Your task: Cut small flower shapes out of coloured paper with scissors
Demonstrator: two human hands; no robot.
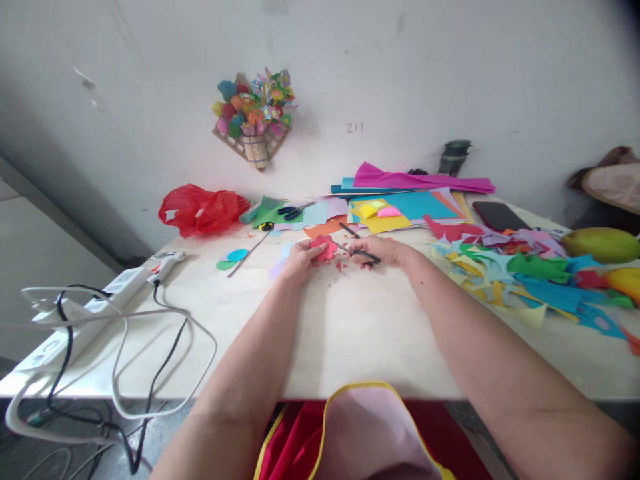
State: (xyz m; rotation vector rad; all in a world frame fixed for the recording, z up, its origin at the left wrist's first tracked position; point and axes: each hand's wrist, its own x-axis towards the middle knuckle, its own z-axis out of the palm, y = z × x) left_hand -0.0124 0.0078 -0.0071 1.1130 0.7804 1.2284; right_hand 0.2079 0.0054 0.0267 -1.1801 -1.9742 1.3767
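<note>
My left hand (301, 259) is closed on a red paper flower (326, 248) with a scalloped edge, held just above the table. My right hand (380, 251) grips a pair of dark-handled scissors (364, 255), whose blades point left and meet the flower's right edge. Small red snippets (342, 266) lie on the table below the blades. A dark pen-like stick (349, 230) lies just beyond the right hand. Left of my hands are blue and green paper circles (237, 255).
Paper scraps (530, 267) heap at the right, near a phone (500, 216) and a yellow-green fruit (603, 245). Coloured sheets (425, 203), a second pair of scissors (296, 211) and a red plastic bag (203, 208) lie at the back. A power strip (90, 320) with loose cables is at left.
</note>
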